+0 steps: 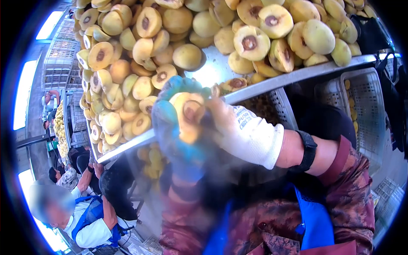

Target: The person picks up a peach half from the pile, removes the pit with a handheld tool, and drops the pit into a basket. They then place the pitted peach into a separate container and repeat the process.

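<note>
Blue apron (316, 221) closest, at 6 o'clock. Steel tray (297, 75) spans 12 o'clock, heaped with peach halves (250, 40). Mesh crate (369, 114) at 3 o'clock holds a few yellow pieces. At centre, just below the tray rim, left hand (168, 127) in a blue glove, fingers curled round a peach (187, 112), cut face showing. Right hand (244, 131) in a white glove presses its 3 o'clock side; fingers blurred, grip unclear.

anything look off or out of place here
Nothing looks spilled or broken. The peach halves lie heaped on the metal table. Only oddity: the left hand, holding a peach half, is gloved blue, the right hand white.
</note>
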A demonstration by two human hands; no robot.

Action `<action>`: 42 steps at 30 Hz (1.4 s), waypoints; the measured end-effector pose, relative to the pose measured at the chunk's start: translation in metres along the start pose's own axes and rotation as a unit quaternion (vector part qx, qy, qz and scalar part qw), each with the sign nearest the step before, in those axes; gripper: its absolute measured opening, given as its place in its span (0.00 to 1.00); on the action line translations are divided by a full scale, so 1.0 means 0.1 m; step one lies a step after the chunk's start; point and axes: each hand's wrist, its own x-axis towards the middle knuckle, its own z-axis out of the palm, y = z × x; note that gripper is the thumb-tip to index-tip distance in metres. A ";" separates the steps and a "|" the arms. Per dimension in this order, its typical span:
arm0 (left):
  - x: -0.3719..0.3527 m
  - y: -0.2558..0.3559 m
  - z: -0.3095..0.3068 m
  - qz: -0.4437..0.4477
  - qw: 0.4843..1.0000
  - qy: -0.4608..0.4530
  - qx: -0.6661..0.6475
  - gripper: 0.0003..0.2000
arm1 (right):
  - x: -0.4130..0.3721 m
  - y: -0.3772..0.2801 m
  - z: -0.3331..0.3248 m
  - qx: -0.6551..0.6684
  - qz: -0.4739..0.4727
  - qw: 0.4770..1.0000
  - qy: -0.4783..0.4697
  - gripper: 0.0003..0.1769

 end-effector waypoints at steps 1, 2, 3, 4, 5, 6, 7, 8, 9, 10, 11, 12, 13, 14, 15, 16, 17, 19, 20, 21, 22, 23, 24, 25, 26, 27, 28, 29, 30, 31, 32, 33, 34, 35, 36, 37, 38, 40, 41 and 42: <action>-0.01 0.01 -0.01 -0.024 0.999 0.011 -0.025 0.30 | 0.01 0.03 0.04 0.031 0.002 0.999 0.004 0.20; -0.01 0.02 -0.04 -0.046 0.997 0.024 -0.051 0.30 | 0.02 0.04 0.05 0.040 0.024 0.999 -0.011 0.20; 0.00 0.04 -0.06 -0.044 0.999 0.016 -0.018 0.31 | 0.02 0.02 0.09 0.075 0.030 0.997 0.008 0.13; -0.01 0.06 -0.04 -0.032 0.999 0.029 0.029 0.29 | 0.03 0.00 0.13 0.110 0.035 0.993 0.027 0.10; -0.03 0.09 -0.02 -0.019 0.996 0.040 0.076 0.28 | 0.03 -0.01 0.13 0.086 0.041 0.995 0.017 0.10; -0.05 0.06 -0.04 0.019 0.992 0.023 0.122 0.25 | 0.03 -0.03 0.13 0.061 0.047 0.997 0.005 0.10; -0.07 0.03 -0.06 0.059 0.984 0.009 0.168 0.23 | 0.04 -0.05 0.12 0.035 0.053 0.998 -0.007 0.10; -0.09 0.01 -0.08 0.099 0.972 -0.002 0.211 0.21 | 0.04 -0.08 0.11 0.031 0.079 0.996 -0.024 0.10; -0.09 0.03 -0.08 0.106 0.970 -0.010 0.220 0.20 | 0.05 -0.12 0.09 0.027 0.104 0.993 -0.042 0.11; -0.08 0.00 -0.11 0.134 0.966 -0.021 0.220 0.20 | 0.06 -0.15 0.06 0.022 0.128 0.990 -0.059 0.12; -0.08 -0.03 -0.13 0.162 0.962 -0.031 0.219 0.20 | 0.07 -0.17 0.02 0.037 0.164 0.981 -0.095 0.14; -0.06 -0.07 -0.13 0.172 0.962 -0.028 0.209 0.20 | 0.08 -0.18 -0.01 0.039 0.161 0.981 -0.100 0.15; -0.05 -0.10 -0.13 0.182 0.963 -0.024 0.198 0.20 | 0.10 -0.20 -0.03 0.042 0.159 0.981 -0.106 0.17; -0.04 -0.10 -0.14 0.198 0.955 -0.030 0.221 0.20 | 0.10 -0.21 -0.04 0.045 0.156 0.980 -0.112 0.18; -0.03 -0.09 -0.15 0.214 0.945 -0.035 0.244 0.20 | 0.09 -0.20 -0.01 0.059 0.162 0.979 -0.107 0.18; -0.01 -0.06 -0.20 0.236 0.923 -0.050 0.298 0.20 | 0.07 -0.18 0.03 0.074 0.168 0.978 -0.102 0.19; 0.00 -0.04 -0.20 0.210 0.940 -0.053 0.264 0.20 | 0.05 -0.17 0.05 0.088 0.175 0.976 -0.097 0.20; 0.00 0.01 -0.16 0.108 0.988 -0.043 0.101 0.20 | 0.03 -0.21 0.03 0.140 0.209 0.960 -0.124 0.20; -0.01 0.03 -0.15 0.029 0.999 -0.031 -0.029 0.21 | 0.04 -0.26 -0.02 0.165 0.225 0.950 -0.138 0.19; -0.03 0.03 -0.17 0.047 0.995 -0.054 0.068 0.24 | 0.05 -0.31 -0.08 0.169 0.249 0.940 -0.159 0.18; -0.05 0.03 -0.20 0.065 0.981 -0.076 0.164 0.28 | 0.06 -0.37 -0.15 0.171 0.273 0.929 -0.180 0.16; -0.05 0.04 -0.22 0.045 0.982 -0.088 0.160 0.29 | 0.05 -0.36 -0.16 0.188 0.265 0.929 -0.178 0.16; -0.05 0.04 -0.23 0.024 0.982 -0.099 0.157 0.31 | 0.04 -0.35 -0.16 0.204 0.256 0.928 -0.176 0.15; -0.03 0.05 -0.23 -0.035 0.993 -0.100 0.053 0.31 | 0.03 -0.34 -0.18 0.244 0.263 0.915 -0.187 0.15; 0.00 0.07 -0.24 -0.072 0.990 -0.122 0.013 0.31 | 0.03 -0.32 -0.19 0.283 0.268 0.900 -0.197 0.14; 0.02 0.09 -0.26 -0.111 0.984 -0.140 -0.025 0.31 | 0.02 -0.30 -0.21 0.320 0.274 0.883 -0.208 0.14; 0.03 0.09 -0.23 -0.110 0.986 -0.123 0.007 0.29 | 0.01 -0.29 -0.22 0.358 0.280 0.864 -0.218 0.13; 0.04 0.09 -0.20 -0.108 0.988 -0.107 0.039 0.26 | 0.02 -0.30 -0.24 0.395 0.284 0.844 -0.228 0.13; 0.08 0.10 -0.17 -0.103 0.988 -0.090 0.070 0.24 | 0.04 -0.34 -0.29 0.433 0.323 0.813 -0.219 0.14; 0.12 0.14 -0.13 -0.038 0.986 -0.117 0.116 0.23 | 0.07 -0.40 -0.33 0.469 0.361 0.779 -0.205 0.14; 0.16 0.17 -0.09 0.029 0.977 -0.136 0.160 0.23 | 0.09 -0.43 -0.38 0.457 0.353 0.791 -0.204 0.15; 0.10 0.15 0.02 0.021 0.993 -0.090 0.070 0.22 | 0.11 -0.46 -0.41 0.446 0.345 0.801 -0.201 0.16; 0.05 0.14 0.07 0.012 0.999 -0.045 -0.021 0.22 | 0.13 -0.48 -0.43 0.437 0.336 0.810 -0.198 0.16; 0.05 0.11 -0.01 0.018 0.997 -0.060 -0.034 0.22 | 0.08 -0.45 -0.38 0.414 0.336 0.822 -0.202 0.18; 0.06 0.13 -0.09 -0.024 0.992 -0.119 -0.033 0.21 | 0.05 -0.43 -0.33 0.379 0.313 0.850 -0.190 0.18; 0.02 0.17 -0.10 -0.064 0.992 -0.111 0.024 0.24 | 0.02 -0.43 -0.32 0.340 0.334 0.856 -0.202 0.16; 0.01 0.23 -0.07 -0.103 0.986 -0.100 0.081 0.29 | 0.02 -0.44 -0.32 0.300 0.353 0.860 -0.214 0.14; 0.04 0.26 -0.13 -0.140 0.978 -0.146 0.053 0.23 | 0.03 -0.55 -0.39 0.345 0.405 0.817 -0.223 0.11; 0.05 0.27 -0.16 -0.169 0.972 -0.160 0.029 0.20 | 0.03 -0.59 -0.41 0.366 0.430 0.794 -0.228 0.10; 0.05 0.28 -0.19 -0.197 0.965 -0.173 0.005 0.17 | 0.00 -0.58 -0.39 0.407 0.420 0.776 -0.238 0.10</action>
